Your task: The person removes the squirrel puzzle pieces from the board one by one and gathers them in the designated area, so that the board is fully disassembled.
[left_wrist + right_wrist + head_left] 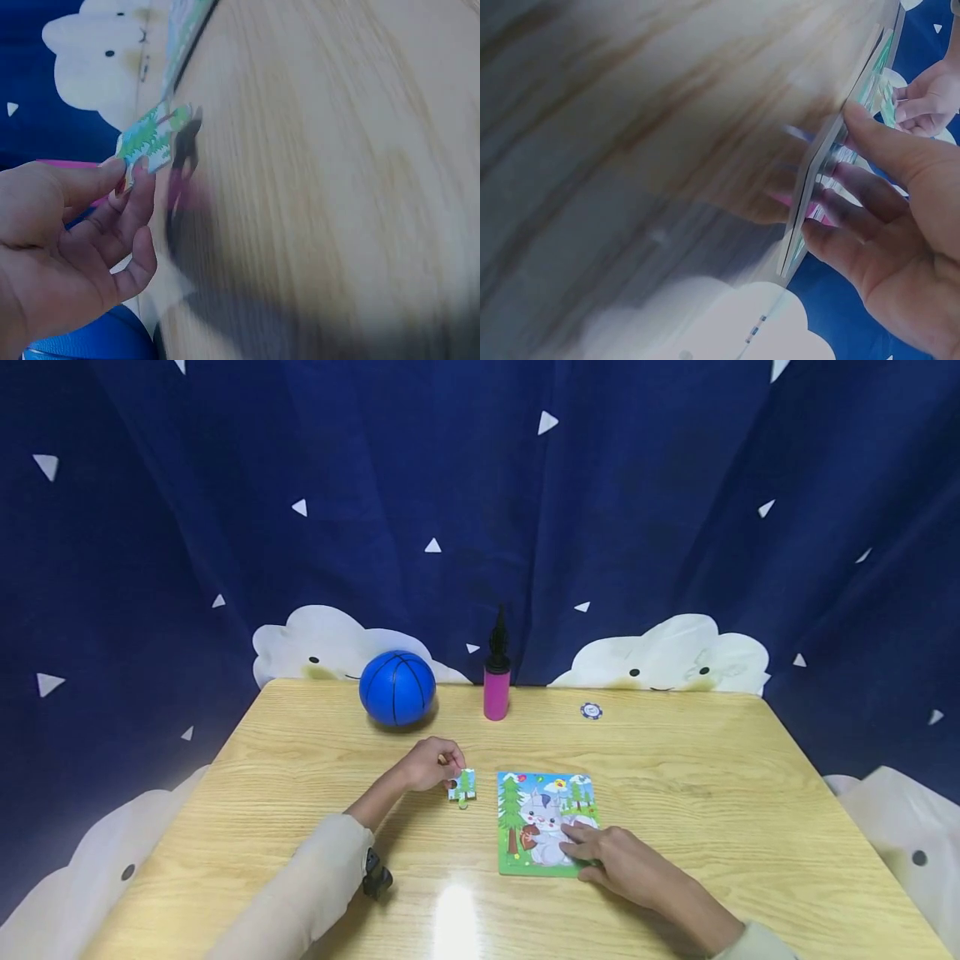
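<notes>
My left hand point(433, 764) pinches a jigsaw piece point(463, 783) between thumb and fingertips, just left of the puzzle board. The piece shows a green tree on blue, with a rounded green tab pointing down; in the left wrist view the jigsaw piece point(146, 142) is held over the wood, its shadow beside it. The square jigsaw puzzle point(536, 806) lies flat, picturing a grey squirrel with trees and flowers. On its lower right part rest the spread fingers of my right hand point(618, 860). The right wrist view has those fingertips along the puzzle board's point(799, 202) top, seen nearly edge-on.
A blue ball point(397, 687) sits at the back left of the wooden table point(675, 777). To its right stands a pink hand pump point(496, 693) with a black top. A blue and white poker chip point(591, 711) lies farther right. Behind hangs a dark blue curtain point(480, 485).
</notes>
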{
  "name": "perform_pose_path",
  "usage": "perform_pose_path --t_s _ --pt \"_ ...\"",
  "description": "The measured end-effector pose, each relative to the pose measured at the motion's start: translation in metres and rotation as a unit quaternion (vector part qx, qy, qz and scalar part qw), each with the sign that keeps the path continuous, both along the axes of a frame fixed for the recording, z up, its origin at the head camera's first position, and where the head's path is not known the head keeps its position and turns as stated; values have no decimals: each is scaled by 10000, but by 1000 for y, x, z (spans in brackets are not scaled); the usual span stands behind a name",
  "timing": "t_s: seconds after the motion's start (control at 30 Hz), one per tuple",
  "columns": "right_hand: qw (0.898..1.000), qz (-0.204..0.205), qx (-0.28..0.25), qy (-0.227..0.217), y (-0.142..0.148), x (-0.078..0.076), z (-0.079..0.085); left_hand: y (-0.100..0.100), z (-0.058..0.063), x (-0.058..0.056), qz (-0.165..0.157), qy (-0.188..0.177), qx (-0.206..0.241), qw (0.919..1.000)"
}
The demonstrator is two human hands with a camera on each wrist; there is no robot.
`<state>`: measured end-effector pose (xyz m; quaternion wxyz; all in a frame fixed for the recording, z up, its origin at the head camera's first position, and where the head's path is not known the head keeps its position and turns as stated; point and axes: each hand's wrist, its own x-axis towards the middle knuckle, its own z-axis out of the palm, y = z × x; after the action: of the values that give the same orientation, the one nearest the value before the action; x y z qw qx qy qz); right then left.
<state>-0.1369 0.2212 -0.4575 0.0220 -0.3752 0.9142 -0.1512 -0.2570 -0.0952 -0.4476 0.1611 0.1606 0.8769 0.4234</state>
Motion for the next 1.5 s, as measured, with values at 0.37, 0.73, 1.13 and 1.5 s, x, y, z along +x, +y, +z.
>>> perform_pose_path --t_s 0.37,0.73,1.13,1.5 --pt "10000 -2 30 28 0 0 -1 -5 -13 -3 338 237 -747 9963" --pt "9999 21 -24 154 0 0 -3 -5 -15 -7 471 319 -779 9953" --pt "9999 31 -111 117 1 0 -3 25 1 -11 -21 416 -567 9975" --pt "10000 -16 -99 -2 1 -1 -4 71 4 -8 -835 202 -490 9951"
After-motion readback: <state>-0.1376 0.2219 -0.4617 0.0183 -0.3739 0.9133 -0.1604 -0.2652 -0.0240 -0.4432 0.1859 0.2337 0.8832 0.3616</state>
